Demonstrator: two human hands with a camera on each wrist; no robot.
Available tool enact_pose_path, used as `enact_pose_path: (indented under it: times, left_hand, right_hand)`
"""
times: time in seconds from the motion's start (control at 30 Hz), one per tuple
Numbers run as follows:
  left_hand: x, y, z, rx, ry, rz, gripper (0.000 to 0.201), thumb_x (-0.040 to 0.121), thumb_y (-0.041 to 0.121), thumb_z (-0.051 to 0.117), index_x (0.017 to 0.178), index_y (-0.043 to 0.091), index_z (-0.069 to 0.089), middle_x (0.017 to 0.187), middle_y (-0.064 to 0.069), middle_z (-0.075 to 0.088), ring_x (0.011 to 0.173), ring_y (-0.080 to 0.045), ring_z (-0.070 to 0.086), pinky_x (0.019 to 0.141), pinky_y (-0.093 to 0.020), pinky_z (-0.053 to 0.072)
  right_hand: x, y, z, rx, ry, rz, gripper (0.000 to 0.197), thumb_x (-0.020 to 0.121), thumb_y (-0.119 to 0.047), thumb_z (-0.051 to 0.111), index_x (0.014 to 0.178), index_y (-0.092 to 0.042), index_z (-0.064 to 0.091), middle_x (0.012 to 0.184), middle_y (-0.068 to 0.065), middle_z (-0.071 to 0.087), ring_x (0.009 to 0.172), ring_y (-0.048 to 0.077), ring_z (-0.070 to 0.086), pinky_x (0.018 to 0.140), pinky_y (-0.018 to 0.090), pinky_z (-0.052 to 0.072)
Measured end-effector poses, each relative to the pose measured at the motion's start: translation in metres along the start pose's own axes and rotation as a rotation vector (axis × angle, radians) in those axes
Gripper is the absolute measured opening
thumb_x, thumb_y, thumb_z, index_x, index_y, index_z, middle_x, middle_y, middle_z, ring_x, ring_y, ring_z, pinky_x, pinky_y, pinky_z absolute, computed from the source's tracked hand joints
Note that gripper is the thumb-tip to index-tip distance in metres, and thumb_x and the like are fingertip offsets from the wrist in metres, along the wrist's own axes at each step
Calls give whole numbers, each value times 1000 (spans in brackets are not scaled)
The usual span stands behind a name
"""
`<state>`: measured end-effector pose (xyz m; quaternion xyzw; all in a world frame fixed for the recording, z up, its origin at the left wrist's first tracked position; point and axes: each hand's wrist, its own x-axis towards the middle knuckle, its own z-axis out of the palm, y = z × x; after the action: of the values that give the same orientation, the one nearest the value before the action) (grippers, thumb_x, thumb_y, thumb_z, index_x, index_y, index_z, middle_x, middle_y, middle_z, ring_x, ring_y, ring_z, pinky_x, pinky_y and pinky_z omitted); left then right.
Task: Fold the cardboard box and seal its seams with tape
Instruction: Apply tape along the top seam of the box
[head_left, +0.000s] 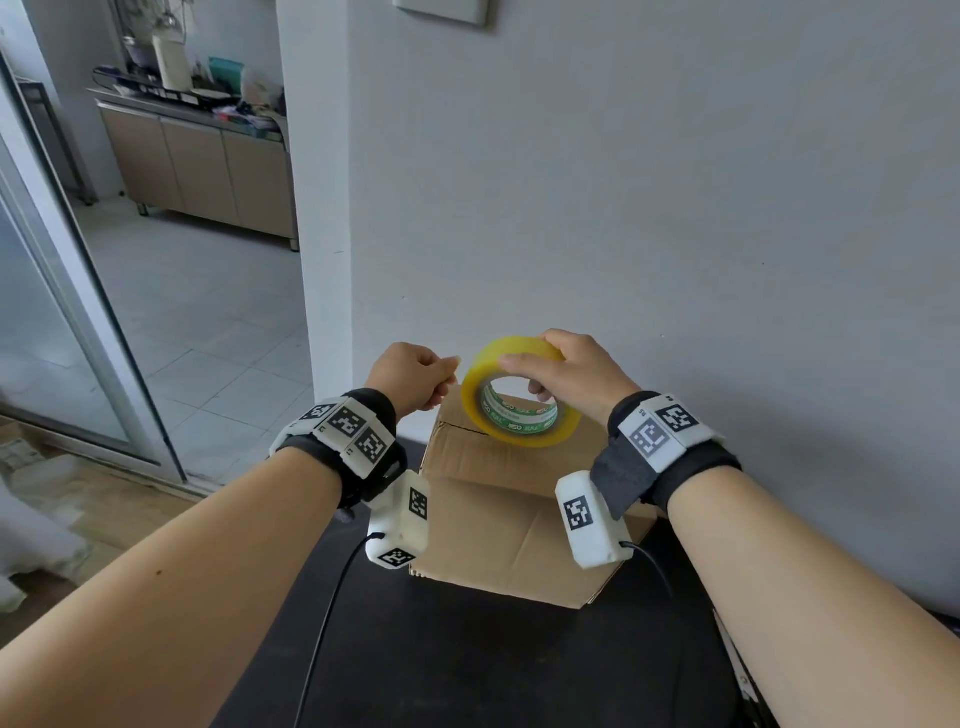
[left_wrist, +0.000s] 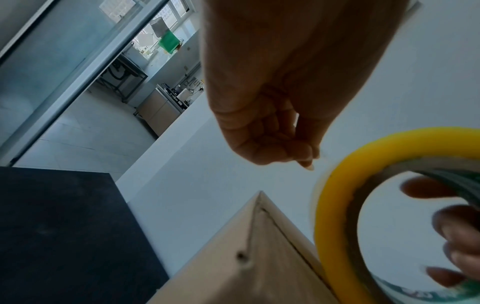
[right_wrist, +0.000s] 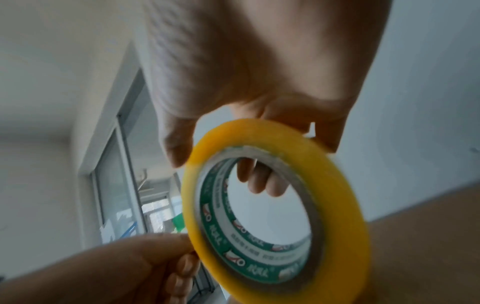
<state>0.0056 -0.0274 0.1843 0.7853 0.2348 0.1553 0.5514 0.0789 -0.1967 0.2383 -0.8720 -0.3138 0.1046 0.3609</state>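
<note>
The cardboard box (head_left: 498, 499) stands on the dark table (head_left: 467, 665), pushed close to the grey wall (head_left: 675, 208), its top flaps folded down with a dark seam line showing at the near-left corner. Its far right part is hidden behind the tape roll and the right wrist; its left edge is partly covered by the left wrist camera.

Held just above the box top, at about 12 o'clock from its middle, is the yellow tape roll (head_left: 519, 395), tilted, with a green-printed core. The right hand (head_left: 566, 369) grips it from above: thumb on the outer face, fingertips (right_wrist: 262, 181) curled through the hole. The print on the core is too blurred to read.

At 9 o'clock from the roll, the left hand (head_left: 415, 376) has its fingers curled and thumb and forefinger pinched together right at the roll's edge. Whether a tape end lies between them cannot be made out; the wrist views are smeared there.

Farther off, at 10 o'clock, a doorway opens onto a cabinet (head_left: 208, 166) with cluttered things on top, too small to tell.
</note>
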Motion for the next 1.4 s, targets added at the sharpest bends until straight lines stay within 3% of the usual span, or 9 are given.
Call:
enact_pose_path:
  times: [0.1, 0.3, 0.5, 0.67, 0.83, 1.03, 1.17, 1.33, 1.4]
  left_hand:
    - [-1, -7, -4, -16, 11, -14, 28, 89, 30, 63, 74, 6, 63, 61, -2, 59, 51, -11, 51, 45, -9, 47]
    - [-4, -16, -10, -101, 42, -73, 31, 88, 35, 64, 71, 9, 62, 63, -2, 58, 54, -11, 51, 51, -15, 50]
    - [-5, -23, -11, -71, 59, -116, 30, 85, 31, 67, 67, 8, 62, 60, -2, 57, 52, -12, 49, 53, -17, 48]
    - [-6, -31, -12, -15, 62, -138, 30, 87, 29, 66, 65, 8, 62, 59, -2, 57, 51, -12, 47, 54, -18, 46]
    - [-7, -45, -26, 2, 96, -156, 35, 85, 34, 67, 60, 11, 59, 61, -2, 58, 50, -11, 47, 53, -18, 44]
    - [-11, -60, -33, 42, 23, -229, 38, 88, 36, 63, 61, 10, 59, 58, -1, 54, 50, -11, 47, 52, -17, 45]
    - [-16, -69, -17, 57, -6, -244, 37, 92, 34, 57, 65, 10, 56, 57, -2, 51, 51, -13, 46, 55, -20, 46]
    - [-15, -60, -9, -84, -72, -301, 35, 96, 33, 49, 71, 9, 52, 64, -5, 52, 59, -15, 58, 67, -30, 55]
    - [-17, -56, -5, -128, -108, -347, 33, 97, 33, 47, 75, 8, 50, 68, -6, 53, 62, -17, 63, 66, -33, 56]
  right_hand:
    - [-3, 11, 2, 196, -2, 66, 50, 87, -55, 52, 89, -7, 66, 74, 3, 66, 77, 14, 60, 80, 30, 42]
    - [2, 18, 19, 415, -21, 191, 58, 84, -65, 48, 64, -16, 71, 76, 10, 72, 90, 27, 66, 102, 47, 43]
    - [12, 5, 25, 362, 57, 145, 69, 53, -80, 57, 80, -16, 57, 69, 14, 46, 67, 23, 47, 75, 33, 41]
    - [19, -5, 27, 292, 89, 98, 58, 76, -61, 62, 55, -8, 50, 56, 10, 54, 55, 19, 51, 68, 30, 44]
    - [23, -11, 28, 159, 125, 61, 61, 71, -63, 66, 43, -14, 44, 44, 4, 51, 49, 20, 50, 64, 32, 44]
    - [23, -23, 28, -38, 112, 13, 59, 74, -65, 61, 49, -14, 41, 48, 2, 50, 49, 16, 47, 58, 28, 40]
    - [20, -15, 30, 173, 84, 85, 65, 79, -66, 54, 67, -4, 67, 58, 4, 67, 60, 16, 61, 73, 31, 47]
    - [11, 1, 32, 400, 10, 288, 63, 71, -75, 55, 73, -13, 67, 67, 6, 69, 85, 27, 65, 96, 44, 47]
    - [10, -3, 29, 442, 12, 297, 59, 70, -71, 60, 76, -12, 65, 64, 7, 66, 79, 27, 65, 90, 41, 51]
